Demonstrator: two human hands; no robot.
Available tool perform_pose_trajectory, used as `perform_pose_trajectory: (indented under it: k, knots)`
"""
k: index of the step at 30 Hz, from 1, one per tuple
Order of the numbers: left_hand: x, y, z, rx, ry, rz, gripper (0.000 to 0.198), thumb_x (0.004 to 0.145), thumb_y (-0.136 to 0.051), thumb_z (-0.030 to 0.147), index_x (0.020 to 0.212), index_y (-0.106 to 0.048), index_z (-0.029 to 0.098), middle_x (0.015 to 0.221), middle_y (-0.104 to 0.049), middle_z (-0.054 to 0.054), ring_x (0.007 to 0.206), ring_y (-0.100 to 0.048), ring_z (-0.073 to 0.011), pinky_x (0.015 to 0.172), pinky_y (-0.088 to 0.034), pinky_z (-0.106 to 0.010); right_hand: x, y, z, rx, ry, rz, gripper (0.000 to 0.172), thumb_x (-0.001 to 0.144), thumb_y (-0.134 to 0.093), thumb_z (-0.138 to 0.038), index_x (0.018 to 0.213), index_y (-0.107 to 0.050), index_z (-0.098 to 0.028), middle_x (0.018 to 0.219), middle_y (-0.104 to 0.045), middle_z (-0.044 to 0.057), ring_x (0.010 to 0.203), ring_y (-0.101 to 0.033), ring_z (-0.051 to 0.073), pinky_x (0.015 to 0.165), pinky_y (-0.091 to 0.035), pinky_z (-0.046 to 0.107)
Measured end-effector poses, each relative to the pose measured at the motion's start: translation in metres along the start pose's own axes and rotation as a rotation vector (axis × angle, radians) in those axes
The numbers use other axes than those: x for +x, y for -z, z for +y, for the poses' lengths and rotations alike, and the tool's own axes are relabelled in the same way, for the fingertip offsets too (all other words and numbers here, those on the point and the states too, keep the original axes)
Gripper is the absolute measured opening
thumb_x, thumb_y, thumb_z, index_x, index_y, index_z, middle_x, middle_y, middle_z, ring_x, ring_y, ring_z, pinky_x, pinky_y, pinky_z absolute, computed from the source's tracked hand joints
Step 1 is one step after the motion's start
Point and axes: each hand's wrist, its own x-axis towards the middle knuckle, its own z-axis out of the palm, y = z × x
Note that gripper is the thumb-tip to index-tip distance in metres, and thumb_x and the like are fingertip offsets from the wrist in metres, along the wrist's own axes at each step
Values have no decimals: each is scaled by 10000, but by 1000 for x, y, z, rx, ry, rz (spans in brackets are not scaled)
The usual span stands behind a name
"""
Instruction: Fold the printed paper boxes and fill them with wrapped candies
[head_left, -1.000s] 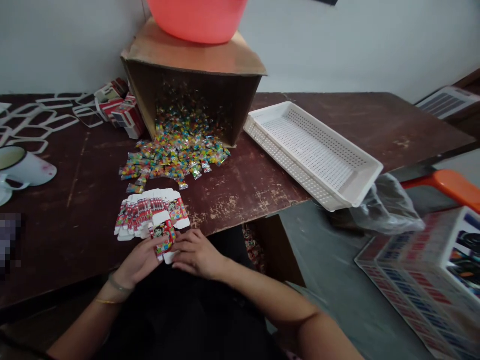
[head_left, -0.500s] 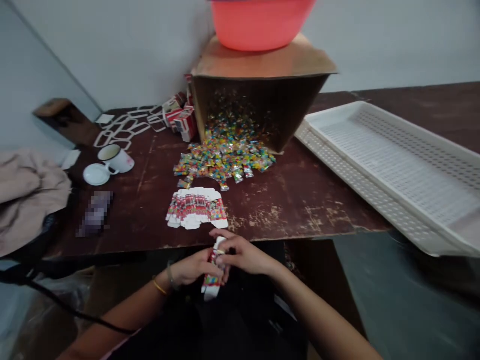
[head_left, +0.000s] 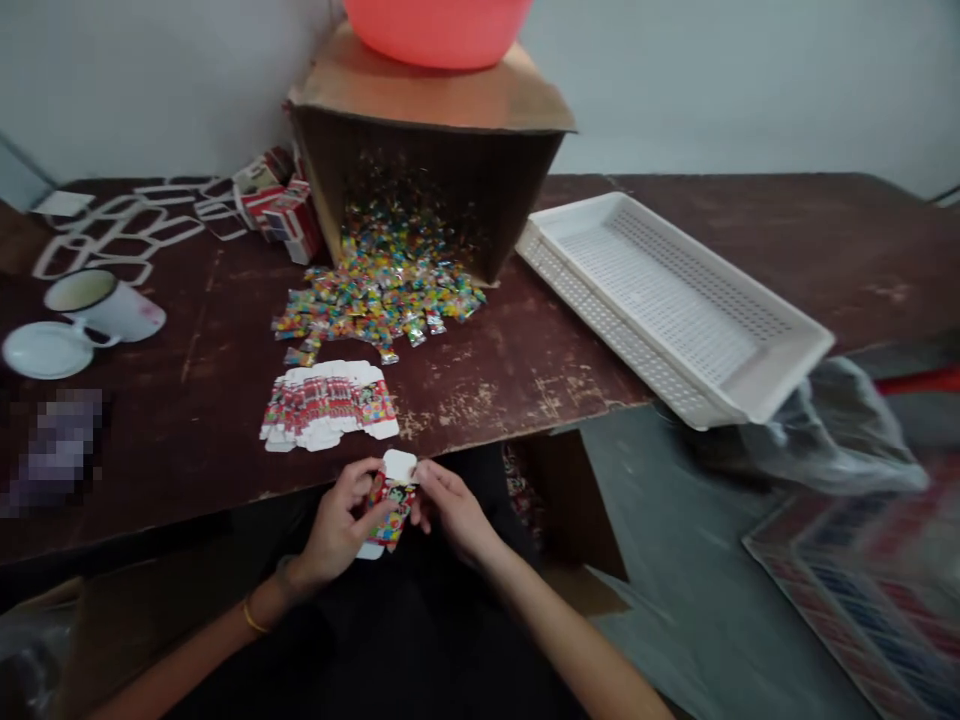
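Both my hands hold one small printed carton (head_left: 391, 500) just below the table's near edge. My left hand (head_left: 337, 525) wraps its fingers round the carton's left side. On the right side my right hand (head_left: 450, 505) pinches it near the white top flap. A fanned stack of flat printed cartons (head_left: 328, 404) lies on the dark wooden table (head_left: 525, 370) right above my hands. Farther back, a pile of colourful wrapped candies (head_left: 382, 290) spills out of a tipped cardboard box (head_left: 427, 150).
A white perforated tray (head_left: 667, 300) juts over the table's right edge. A red basin (head_left: 439, 25) sits on the box. Folded cartons (head_left: 281, 205) and white cut-outs (head_left: 127, 230) lie at the back left, near a mug (head_left: 101, 300) and saucer (head_left: 45, 348). A clear bag (head_left: 847, 430) lies at right.
The view swung left then back. My hands drew the carton off the table towards my lap and now hold it upright with the white flap raised.
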Motion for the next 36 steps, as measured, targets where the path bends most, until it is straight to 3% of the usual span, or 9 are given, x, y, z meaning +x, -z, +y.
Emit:
perform_pose_trajectory:
  k: [4, 8, 10, 13, 16, 18, 21, 28, 36]
  knots:
    - [-10, 7, -12, 68, -5, -75, 387, 726, -764, 323, 1086, -640, 253, 886, -733, -33, 815, -661, -241, 797, -470, -322, 3, 9, 2, 309, -355, -173, 372, 656, -817, -315, 924, -619, -149, 675, -587, -50, 477, -453, 18, 438, -357, 121]
    - [-24, 8, -16, 11, 26, -121, 141, 728, -741, 323, 834, -708, 236, 815, -694, -34, 794, -624, -240, 785, -458, -320, 4, 13, 15, 194, -487, -220, 328, 561, -836, -170, 822, -641, -130, 626, -605, -56, 449, -487, 23, 448, -411, 133]
    - [-29, 7, -14, -95, 134, -108, 193, 744, -718, 329, 908, -665, 242, 775, -657, -7, 759, -609, -216, 750, -457, -311, 1, 10, 23, 69, -444, -221, 359, 551, -858, -227, 839, -664, -132, 678, -643, -38, 465, -527, 37, 468, -454, 157]
    - [-29, 7, -13, -361, 450, -214, 548, 711, -701, 314, 1222, -505, 276, 794, -653, 21, 753, -632, -211, 735, -463, -321, -6, 1, 32, -114, -241, -248, 417, 605, -844, -431, 864, -702, -136, 798, -657, -6, 537, -568, 57, 510, -493, 188]
    - [-26, 7, -16, -516, 621, -333, 642, 706, -626, 270, 1323, -451, 257, 917, -700, -21, 853, -659, -240, 808, -461, -354, -11, -7, 35, -278, -30, -241, 482, 762, -671, -598, 654, -674, -129, 741, -597, -2, 527, -531, 51, 485, -460, 181]
    - [-25, 8, -20, -557, 617, -357, 585, 724, -597, 246, 1301, -504, 255, 1035, -707, -43, 936, -655, -245, 873, -447, -362, -10, -9, 35, -348, 19, -226, 551, 817, -591, -621, 574, -642, -129, 667, -558, -6, 494, -494, 52, 452, -430, 176]
    - [-24, 13, -27, -647, 597, -417, 537, 775, -586, 279, 1309, -526, 283, 1244, -654, -60, 1067, -629, -258, 964, -420, -397, -6, -8, 34, -412, 34, -229, 414, 811, -647, -555, 789, -743, -153, 751, -616, 6, 542, -523, 74, 471, -448, 186]
    - [-25, 32, -36, -422, 453, -569, 710, 779, -714, 246, 1430, -435, 277, 1512, -448, -92, 1379, -402, -273, 1129, -288, -424, -18, -2, 28, -867, 423, -298, 250, 919, -591, -311, 1114, -728, -237, 1008, -690, 56, 992, -608, 169, 918, -472, 301]
    - [-13, 29, -42, -277, 359, -670, 643, 822, -686, 338, 1419, -468, 236, 1468, -508, -100, 1323, -471, -310, 1142, -262, -509, -7, 1, 31, -922, 369, -216, 221, 927, -579, -277, 979, -757, -159, 859, -706, 51, 772, -631, 132, 746, -490, 234]
